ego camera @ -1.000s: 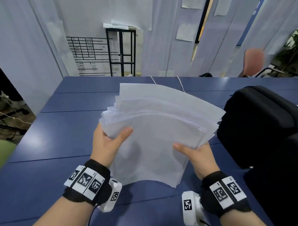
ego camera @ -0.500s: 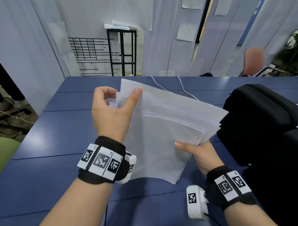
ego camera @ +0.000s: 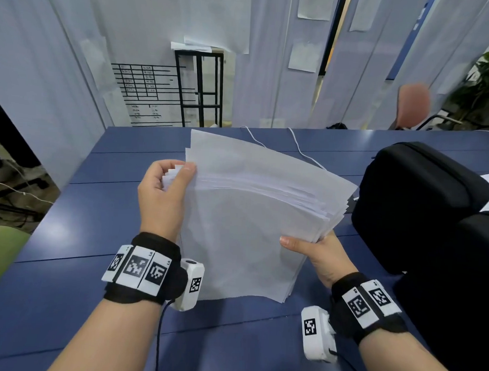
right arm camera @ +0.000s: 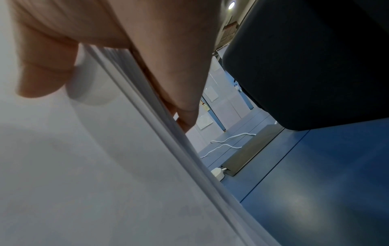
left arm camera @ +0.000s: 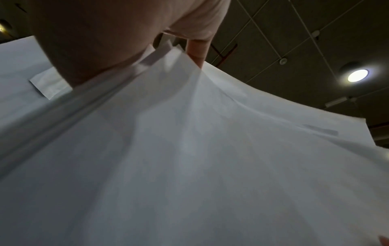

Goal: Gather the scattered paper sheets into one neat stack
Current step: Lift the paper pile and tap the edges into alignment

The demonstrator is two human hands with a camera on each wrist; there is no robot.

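Head view: the paper stack (ego camera: 244, 227) is held up on edge above the blue table (ego camera: 76, 228), its lower edge at or just above the tabletop — contact cannot be told. The sheets are not squared; their edges fan out in steps at the stack's upper left corner and along its right side. The left hand (ego camera: 164, 198) grips that upper left corner, thumb on the near face, fingers curled round behind the fanned corners. The right hand (ego camera: 319, 253) holds the stack's right edge lower down, thumb laid flat across the near face, the other fingers hidden behind the sheets. Just right of the stack stands a black case (ego camera: 416, 204); beyond the stack two white cables (ego camera: 298, 148) trail across the table. Both wrists carry black bands with printed markers.

Left wrist view: the paper stack (left arm camera: 189, 158) fills nearly the whole frame, bowed. The left hand (left arm camera: 101, 38) presses on it at the top, and one fingertip shows past the sheet's upper edge. A ceiling light (left arm camera: 357, 75) glows above the stack to the right.

Right wrist view: the right hand (right arm camera: 130, 38) pinches the paper stack (right arm camera: 84, 166) — thumb on the near face, fingers closed against the far side, layered sheet edges between them. Right of the stack lie the black case (right arm camera: 315, 58), the blue table (right arm camera: 315, 183) and the white cables (right arm camera: 227, 141).
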